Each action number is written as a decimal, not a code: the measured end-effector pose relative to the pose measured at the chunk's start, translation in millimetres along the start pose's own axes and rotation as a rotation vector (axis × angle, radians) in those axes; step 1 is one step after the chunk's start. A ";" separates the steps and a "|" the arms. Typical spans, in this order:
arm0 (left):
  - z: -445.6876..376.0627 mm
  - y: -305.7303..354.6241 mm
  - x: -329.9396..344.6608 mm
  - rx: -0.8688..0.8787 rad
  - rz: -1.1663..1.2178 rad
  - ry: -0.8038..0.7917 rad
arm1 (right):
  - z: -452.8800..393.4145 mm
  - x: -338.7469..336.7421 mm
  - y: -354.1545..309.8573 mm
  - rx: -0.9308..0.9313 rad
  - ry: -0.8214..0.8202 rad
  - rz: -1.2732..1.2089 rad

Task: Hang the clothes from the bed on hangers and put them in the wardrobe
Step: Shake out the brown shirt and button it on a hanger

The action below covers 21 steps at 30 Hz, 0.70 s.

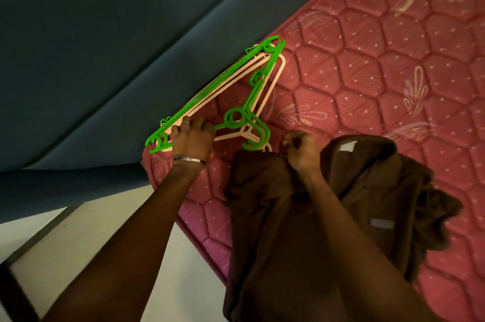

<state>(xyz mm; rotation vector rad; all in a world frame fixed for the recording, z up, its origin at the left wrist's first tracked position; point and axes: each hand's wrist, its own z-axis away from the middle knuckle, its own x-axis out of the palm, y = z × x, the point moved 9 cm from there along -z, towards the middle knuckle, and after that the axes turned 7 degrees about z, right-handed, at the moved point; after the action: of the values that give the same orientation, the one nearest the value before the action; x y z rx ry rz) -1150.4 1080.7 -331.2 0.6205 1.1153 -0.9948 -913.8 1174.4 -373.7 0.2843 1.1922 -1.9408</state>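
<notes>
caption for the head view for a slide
Left hand grips stacked hangers on the mattress; right hand pinches a brown shirt.

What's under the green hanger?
Under the green hanger lie pale pink hangers, stacked on the red mattress. The left hand covers one corner of the stack, so how many there are cannot be seen.

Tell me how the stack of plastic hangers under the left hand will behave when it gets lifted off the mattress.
The hangers look like thin moulded plastic, so probably stiff and light. Several lie loosely stacked, green over pink, so lifting one may drag or spill others. Their hooks overlap near the brown shirt and could snag. The left hand rests on one corner, so they may swing.
</notes>
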 end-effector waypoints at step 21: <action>-0.3 -23.8 -4.6 -0.186 0.237 0.077 | 20.5 -100.3 -48.5 0.075 0.421 -0.169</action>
<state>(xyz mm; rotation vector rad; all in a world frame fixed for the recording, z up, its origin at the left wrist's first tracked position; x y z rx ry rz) -1172.3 1071.8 -325.6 0.6282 1.1570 -0.6604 -881.3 1220.7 -275.5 0.6774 1.4499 -2.1409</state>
